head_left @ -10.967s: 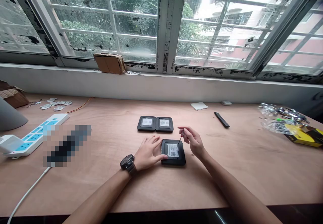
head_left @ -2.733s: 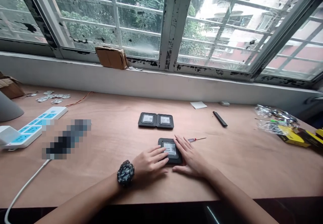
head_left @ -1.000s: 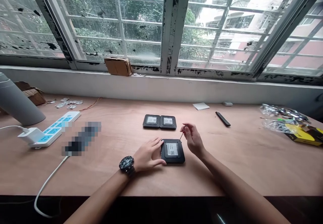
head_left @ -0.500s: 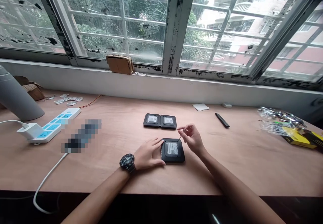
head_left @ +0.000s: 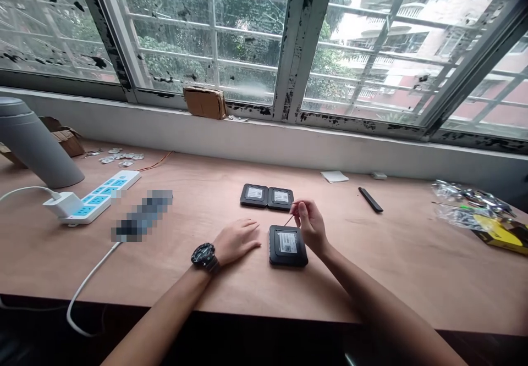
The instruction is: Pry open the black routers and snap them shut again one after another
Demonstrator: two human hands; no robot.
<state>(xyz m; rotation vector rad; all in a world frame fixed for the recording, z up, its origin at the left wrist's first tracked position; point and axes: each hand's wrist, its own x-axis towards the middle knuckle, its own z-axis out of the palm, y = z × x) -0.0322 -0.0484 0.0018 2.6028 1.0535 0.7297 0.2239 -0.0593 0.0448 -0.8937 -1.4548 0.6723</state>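
My right hand [head_left: 310,225] pinches a thin precision screwdriver [head_left: 288,220], its handle hidden in my fingers and its shaft pointing left, just above the far edge of a flat black rectangular device [head_left: 288,254] with a white label. My left hand [head_left: 237,240] lies on the plywood table [head_left: 214,283], a little left of that device and apart from it. Two similar black devices [head_left: 267,196] sit side by side farther back, touching neither hand.
A white power strip [head_left: 97,198] with a charger lies at left, near a pixelated blurred object [head_left: 142,215] and a white cable [head_left: 88,283]. Small metal parts [head_left: 119,159] lie behind them. A plastic bag of metal parts [head_left: 466,205] and a yellow box [head_left: 499,234] sit at right.
My left hand has slid left off the black device and now rests beside it. My right hand still holds the screwdriver, and the view has shifted slightly.
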